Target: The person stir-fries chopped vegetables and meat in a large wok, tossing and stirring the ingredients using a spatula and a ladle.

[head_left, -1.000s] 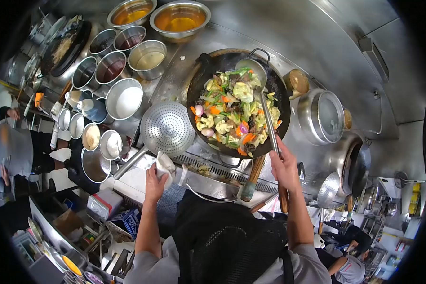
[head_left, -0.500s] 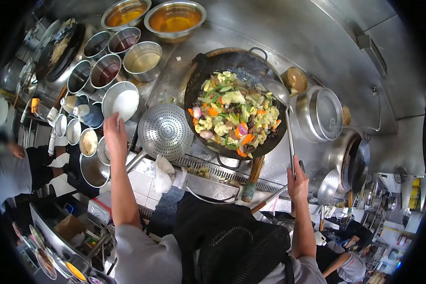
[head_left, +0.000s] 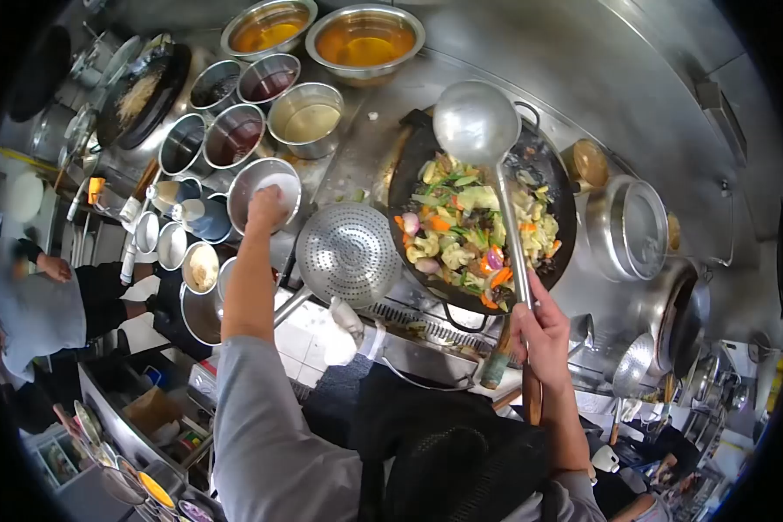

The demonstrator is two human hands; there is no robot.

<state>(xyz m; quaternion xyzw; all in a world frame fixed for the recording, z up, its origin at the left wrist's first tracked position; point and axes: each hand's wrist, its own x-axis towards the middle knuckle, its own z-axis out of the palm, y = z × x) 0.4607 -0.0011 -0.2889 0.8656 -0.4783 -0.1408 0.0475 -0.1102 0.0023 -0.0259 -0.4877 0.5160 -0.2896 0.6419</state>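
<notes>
My right hand [head_left: 541,331] is closed around the long handle of a steel ladle [head_left: 477,122]. The ladle's round bowl hangs over the far side of a black wok [head_left: 555,252], its handle crossing above the food. Chopped mixed vegetables [head_left: 461,248], with cauliflower, orange carrot and purple onion pieces, fill the wok's middle. My left hand [head_left: 268,209] reaches into a steel bowl with white contents [head_left: 289,178]. Its fingers point down and are hidden behind the back of the hand, so their grip does not show.
A perforated strainer [head_left: 350,252] lies between the white-filled bowl and the wok. Steel bowls of dark, red and pale liquids stand at the upper left, behind them a bowl of orange liquid [head_left: 365,43]. A lidded pot [head_left: 622,228] stands right. Another person [head_left: 43,296] is at far left.
My left hand has gone from above the bowl's near rim down into it. The ladle has lifted off the food, its bowl now higher and further left.
</notes>
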